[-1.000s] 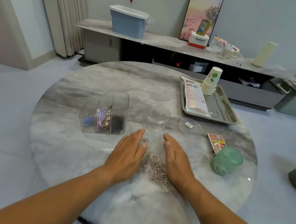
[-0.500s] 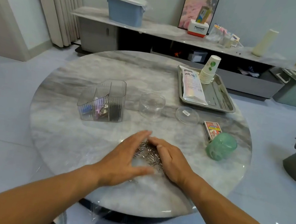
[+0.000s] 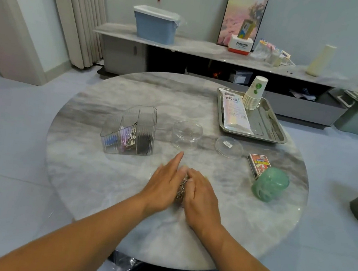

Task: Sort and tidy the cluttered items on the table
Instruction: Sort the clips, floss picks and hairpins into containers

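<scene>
My glossy marble table point(image 3: 101, 189) carries a shiny metal tray point(image 3: 281, 132), clear plastic organizer point(image 3: 146, 118) and silvery metal clips point(image 3: 181, 189).

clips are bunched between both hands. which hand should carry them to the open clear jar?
Left, probably. The left hand sits nearer the clear jar, fingers pointing at it; the right hand is farther from it.
</scene>
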